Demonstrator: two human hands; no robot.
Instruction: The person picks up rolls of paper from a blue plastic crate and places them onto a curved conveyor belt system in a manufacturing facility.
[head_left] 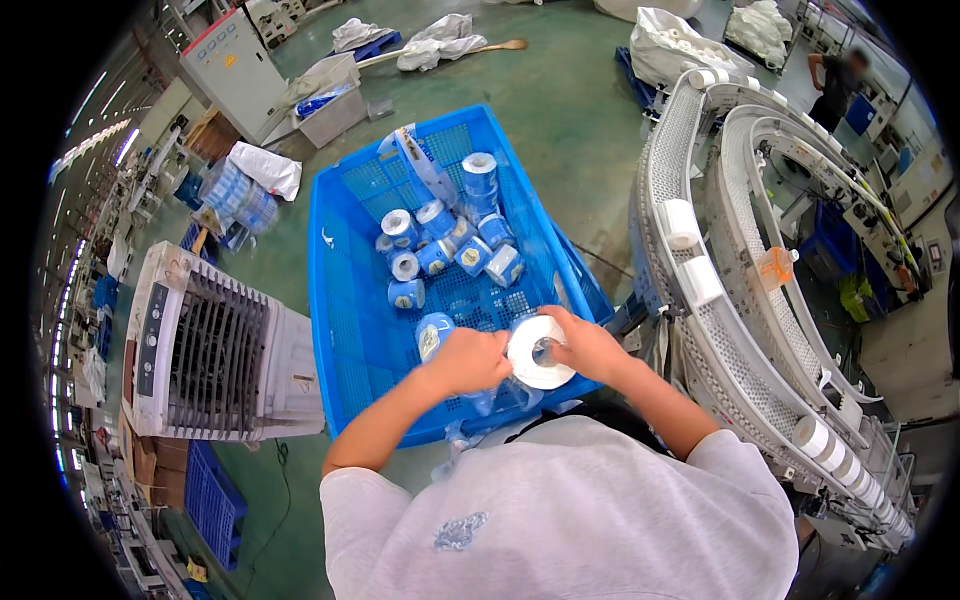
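We hold a white paper roll [538, 351] over the near edge of the blue crate [345, 300]: our right hand [590, 345] grips its side, and our left hand [468, 360] pinches the clear wrapping [500, 395] at its other side. Further in, blue-wrapped rolls [445, 245] lie clustered toward the crate's far end. At our right, a curved conveyor [700, 300] carries more white rolls.

both hands [470, 360] [590, 345] closed, meeting
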